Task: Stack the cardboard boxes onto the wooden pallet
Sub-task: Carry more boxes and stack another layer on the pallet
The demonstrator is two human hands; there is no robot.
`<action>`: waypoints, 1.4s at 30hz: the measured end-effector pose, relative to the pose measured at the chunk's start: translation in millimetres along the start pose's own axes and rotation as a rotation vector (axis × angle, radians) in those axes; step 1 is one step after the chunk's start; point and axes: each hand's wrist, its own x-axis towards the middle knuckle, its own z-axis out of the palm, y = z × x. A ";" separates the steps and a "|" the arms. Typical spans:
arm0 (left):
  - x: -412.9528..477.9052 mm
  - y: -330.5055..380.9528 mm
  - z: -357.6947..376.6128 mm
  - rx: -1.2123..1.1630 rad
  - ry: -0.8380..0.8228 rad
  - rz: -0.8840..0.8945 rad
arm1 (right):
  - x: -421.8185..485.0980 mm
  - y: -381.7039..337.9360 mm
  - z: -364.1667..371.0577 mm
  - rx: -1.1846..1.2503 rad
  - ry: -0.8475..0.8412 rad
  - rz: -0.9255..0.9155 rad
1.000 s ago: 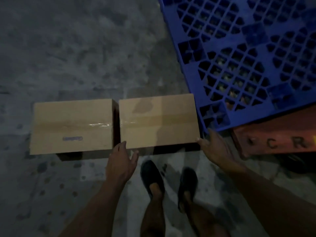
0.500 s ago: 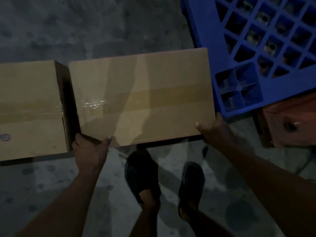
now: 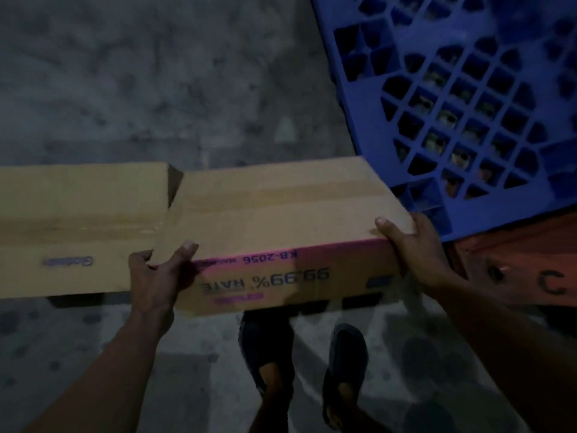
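Observation:
A taped cardboard box (image 3: 281, 210) with pink print on its near side is tilted up off the concrete floor in front of me. My left hand (image 3: 156, 276) grips its near left corner, thumb on top. My right hand (image 3: 412, 248) grips its near right corner. A second cardboard box (image 3: 78, 226) lies flat on the floor just to the left, touching or nearly touching the first. A blue plastic grid pallet (image 3: 452, 104) fills the upper right. No wooden pallet shows.
An orange-red block (image 3: 530, 270) with a black letter C sits under the blue pallet's near edge at the right. My two feet in dark sandals (image 3: 268, 348) stand just below the held box. Grey stained concrete floor (image 3: 156, 89) spreads to the left and behind.
My hands went from reaching the right box's near corners to gripping them. The box has been tipped up and lifted, so its printed near side now shows.

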 end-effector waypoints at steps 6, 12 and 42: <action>-109.7 62.4 -55.5 -0.130 -0.011 -0.016 | -72.6 -77.8 -74.4 0.023 0.079 -0.054; -252.2 125.2 -113.1 -0.299 0.047 0.117 | -163.7 -153.9 -149.0 0.143 0.053 -0.174; -734.9 -73.6 -374.8 -0.654 0.347 0.496 | -602.6 -99.1 -326.9 0.266 -0.428 -0.781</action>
